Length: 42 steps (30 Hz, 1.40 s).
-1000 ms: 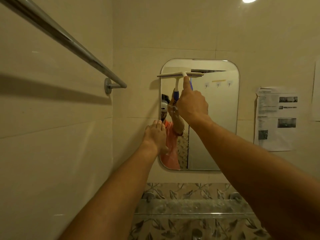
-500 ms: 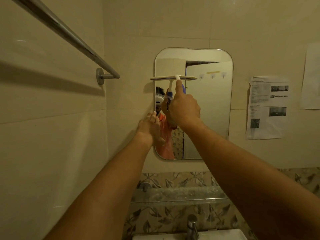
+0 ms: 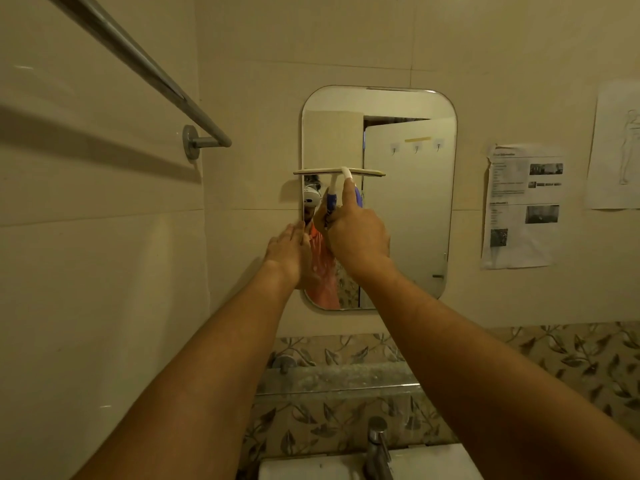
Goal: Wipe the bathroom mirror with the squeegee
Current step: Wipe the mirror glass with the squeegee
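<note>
- A metal towel rail runs along the left wall and ends at a round mount near the corner.
- The left arm reaches forward and up from the lower left. The left hand lies flat at the left edge of the mirror, fingers straight and pressed together, tips on the mirror's rim. It holds nothing.
- The squeegee sits against the left half of the mirror, a little above mid-height. Its blade is level, and the left end pokes just past the mirror's left edge. The white and blue handle hangs down from the middle of the blade.
- The right arm comes up from the lower right. The right hand grips the handle just below the blade, fingers curled round it, with the index finger laid straight up the neck so its tip almost meets the blade.
- A printed sheet is stuck on the wall right of the mirror.
- A tap stands below, between the forearms.
</note>
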Tool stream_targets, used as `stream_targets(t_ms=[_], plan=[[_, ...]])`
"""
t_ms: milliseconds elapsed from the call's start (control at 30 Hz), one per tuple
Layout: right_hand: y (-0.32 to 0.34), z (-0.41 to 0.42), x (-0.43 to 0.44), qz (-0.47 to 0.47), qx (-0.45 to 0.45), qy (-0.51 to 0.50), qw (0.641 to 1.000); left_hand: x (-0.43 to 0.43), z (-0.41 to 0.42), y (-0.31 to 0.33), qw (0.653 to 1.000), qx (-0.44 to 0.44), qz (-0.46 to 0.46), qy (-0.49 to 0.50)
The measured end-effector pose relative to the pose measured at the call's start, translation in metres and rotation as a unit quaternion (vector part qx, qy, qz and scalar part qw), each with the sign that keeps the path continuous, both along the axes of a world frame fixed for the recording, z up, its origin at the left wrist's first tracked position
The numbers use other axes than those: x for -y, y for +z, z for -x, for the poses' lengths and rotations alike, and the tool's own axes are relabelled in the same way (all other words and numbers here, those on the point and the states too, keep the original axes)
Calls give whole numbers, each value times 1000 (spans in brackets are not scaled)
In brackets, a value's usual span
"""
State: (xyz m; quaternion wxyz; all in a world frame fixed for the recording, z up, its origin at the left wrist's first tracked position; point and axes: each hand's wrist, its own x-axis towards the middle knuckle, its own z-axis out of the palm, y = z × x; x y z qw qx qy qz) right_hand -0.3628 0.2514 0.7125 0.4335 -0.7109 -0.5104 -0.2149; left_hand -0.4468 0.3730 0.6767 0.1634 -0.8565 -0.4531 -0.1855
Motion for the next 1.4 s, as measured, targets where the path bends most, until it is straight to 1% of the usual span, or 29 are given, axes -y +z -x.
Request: stream_targets(t_ms=[200,333,500,633,800,900,1000,1100,1267,1400], plan=[[-22,2,-1,9,2,-22,1000,5,6,-12,999,-28,15,14],[-36,5,5,18,-10,-17,1000,4,9,-25,999,-42,23,13],[-60,9,10,41,-19,-19,999,8,13,-33,999,-43,31,10],[-74,11,13,57,-31,-15,998,10,15,-40,998,-56,36,23],[-94,9,11,68,-23,-21,997,11,16,-46,996,-67,32,46],[-103,7,12,78,-19,-27,996,13,18,-50,996,-56,17,65],[-112,6,11,78,-20,-21,997,16,18,-53,994,-48,-26,95],[-122,5,7,71,-21,-21,997,20,19,-53,992,-2,-66,108],[-137,1,9,73,-20,-15,997,15,17,-49,991,67,-76,93],[-149,2,8,69,-20,-11,997,10,15,-49,992,82,-61,77]])
